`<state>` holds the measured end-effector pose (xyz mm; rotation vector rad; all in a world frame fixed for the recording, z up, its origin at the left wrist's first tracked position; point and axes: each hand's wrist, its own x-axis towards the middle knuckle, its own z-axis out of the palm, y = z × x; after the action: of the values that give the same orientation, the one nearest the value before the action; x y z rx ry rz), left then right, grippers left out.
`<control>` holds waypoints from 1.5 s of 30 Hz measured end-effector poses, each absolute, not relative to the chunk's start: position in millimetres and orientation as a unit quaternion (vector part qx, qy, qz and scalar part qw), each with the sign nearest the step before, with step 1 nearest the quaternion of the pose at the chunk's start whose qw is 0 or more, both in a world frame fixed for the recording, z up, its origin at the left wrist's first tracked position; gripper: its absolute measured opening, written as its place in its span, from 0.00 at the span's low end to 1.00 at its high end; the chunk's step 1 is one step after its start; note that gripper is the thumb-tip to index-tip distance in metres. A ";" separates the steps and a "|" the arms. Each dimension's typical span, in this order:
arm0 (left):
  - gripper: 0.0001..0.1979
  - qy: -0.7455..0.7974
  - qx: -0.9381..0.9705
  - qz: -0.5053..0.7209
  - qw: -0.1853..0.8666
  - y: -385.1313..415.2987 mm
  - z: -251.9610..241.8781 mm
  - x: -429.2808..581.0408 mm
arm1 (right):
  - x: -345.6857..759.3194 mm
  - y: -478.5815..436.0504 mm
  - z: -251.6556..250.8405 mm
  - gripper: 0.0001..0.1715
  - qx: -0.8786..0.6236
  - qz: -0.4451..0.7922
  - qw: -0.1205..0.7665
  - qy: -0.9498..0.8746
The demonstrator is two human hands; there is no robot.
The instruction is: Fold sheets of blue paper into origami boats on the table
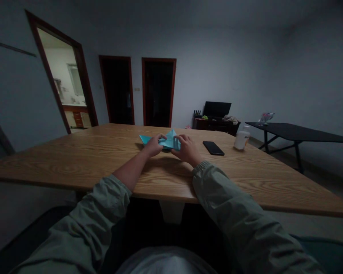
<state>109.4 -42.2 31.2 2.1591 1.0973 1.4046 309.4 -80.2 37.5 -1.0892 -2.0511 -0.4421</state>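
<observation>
Turquoise paper (pixel 168 140), folded into a pointed shape, sits near the middle of the wood-grain tabletop (pixel 103 160), between both hands. The left hand (pixel 153 145) closes on the paper's left side, and the right hand (pixel 187 149) presses on its right flap; the fingers (pixel 179 140) of each hand are narrowly curled onto the folds (the exact pinch is partly hidden). A black smartphone (pixel 213 148) lies just beside the right hand, with a white plastic bottle (pixel 242 139) farther right near the tabletop's edge. A separate black table (pixel 297 133) stands well to the right.
</observation>
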 end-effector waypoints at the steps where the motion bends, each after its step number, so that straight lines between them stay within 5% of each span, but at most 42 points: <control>1: 0.23 0.383 0.764 0.491 0.168 -44.6 32.3 110.6 | 307.9 -80.4 37.5 0.30 -0.417 -0.157 0.390 -0.806; 12: 0.38 0.215 0.632 0.559 0.492 -63.0 41.4 116.4 | 307.4 -73.7 36.4 0.16 -0.409 0.041 0.483 -0.773; 16: 0.27 0.204 0.665 0.499 0.516 -63.5 34.7 124.5 | 304.3 -73.6 36.0 0.15 -0.381 0.080 0.491 -0.779; 24: 0.30 0.184 0.615 0.504 0.579 -59.9 30.2 123.7 | 292.5 -81.9 40.9 0.29 -0.319 0.260 0.546 -0.730; 32: 0.21 0.132 0.594 0.522 0.598 -59.4 34.4 121.9 | 291.3 -87.8 47.3 0.33 -0.277 0.342 0.556 -0.705; 40: 0.21 0.147 0.590 0.497 0.619 -62.1 34.5 120.2 | 289.3 -93.1 48.7 0.18 -0.271 0.379 0.512 -0.721; 45: 0.29 0.154 0.599 0.484 0.618 -62.2 36.6 118.6 | 287.1 -93.5 50.5 0.18 -0.229 0.394 0.491 -0.742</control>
<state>118.6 -62.2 36.6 1.3792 0.3533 1.1148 287.1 -93.5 50.5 -0.5569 -1.8016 0.9577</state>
